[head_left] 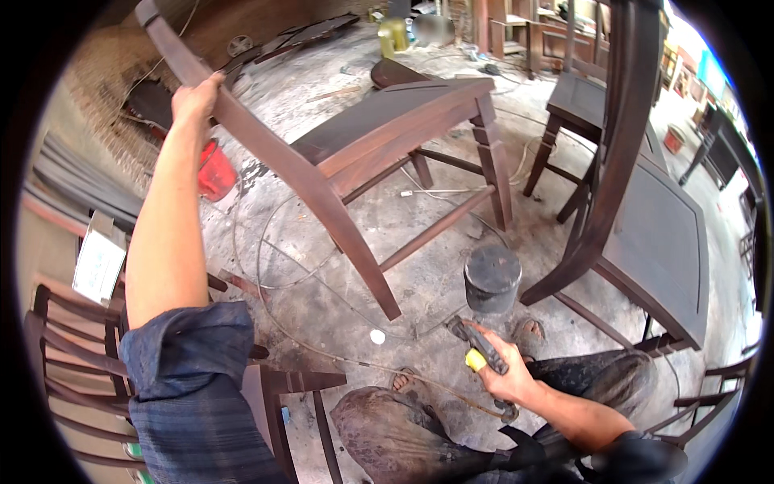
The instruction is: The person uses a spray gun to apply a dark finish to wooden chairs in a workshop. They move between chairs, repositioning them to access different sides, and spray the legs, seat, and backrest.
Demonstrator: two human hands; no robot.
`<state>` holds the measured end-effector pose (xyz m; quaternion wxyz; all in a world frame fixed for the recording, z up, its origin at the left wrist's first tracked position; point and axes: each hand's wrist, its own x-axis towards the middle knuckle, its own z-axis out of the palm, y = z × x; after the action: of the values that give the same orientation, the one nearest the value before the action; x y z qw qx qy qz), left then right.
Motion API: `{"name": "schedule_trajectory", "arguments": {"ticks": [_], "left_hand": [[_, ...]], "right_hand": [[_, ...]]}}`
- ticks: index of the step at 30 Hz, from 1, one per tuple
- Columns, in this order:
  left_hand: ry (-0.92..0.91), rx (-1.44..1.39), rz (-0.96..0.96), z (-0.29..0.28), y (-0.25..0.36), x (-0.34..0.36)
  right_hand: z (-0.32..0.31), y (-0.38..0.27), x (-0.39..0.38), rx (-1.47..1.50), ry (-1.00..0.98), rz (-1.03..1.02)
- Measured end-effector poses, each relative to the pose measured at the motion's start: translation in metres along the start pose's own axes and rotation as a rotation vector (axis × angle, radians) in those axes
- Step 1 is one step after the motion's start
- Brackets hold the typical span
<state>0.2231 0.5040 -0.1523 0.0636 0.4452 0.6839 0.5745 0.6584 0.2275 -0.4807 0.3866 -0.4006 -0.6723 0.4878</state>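
Observation:
My left hand (196,101) grips the upper part of a back post of a dark brown wooden chair (399,121), raised at upper left, with the seat to its right and the post's foot low in the middle. My right hand (496,359) holds a dark hand tool with a yellow piece (476,360), apparently an air tool with a hose at its lower end, above my knees. Just beyond the tool stands a dark round bucket (492,278). A thin hose (314,347) loops over the stained floor under the chair.
More dark chairs stand close at the right (645,242) and lower left (81,355). A red bucket (216,171) is behind my left arm, by a brick wall. A yellow container (393,36) and wooden furniture (516,36) are at the back. My sandaled feet are below me.

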Motion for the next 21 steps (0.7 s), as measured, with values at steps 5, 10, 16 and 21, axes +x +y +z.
{"name": "schedule_trajectory", "arguments": {"ticks": [5, 10, 16, 21], "left_hand": [[-0.051, 0.02, 0.025, -0.005, -0.008, 0.012], [-0.075, -0.075, 0.062, -0.009, -0.023, 0.031], [-0.024, -0.006, 0.09, -0.012, -0.029, 0.032], [-0.006, -0.049, 0.138, -0.013, -0.03, 0.02]], "right_hand": [[-0.016, -0.011, 0.016, 0.07, 0.101, 0.109], [-0.044, -0.001, 0.034, 0.018, 0.252, 0.058], [-0.083, 0.003, 0.06, -0.075, 0.36, 0.146], [-0.104, -0.01, 0.089, -0.177, 0.411, 0.195]]}}
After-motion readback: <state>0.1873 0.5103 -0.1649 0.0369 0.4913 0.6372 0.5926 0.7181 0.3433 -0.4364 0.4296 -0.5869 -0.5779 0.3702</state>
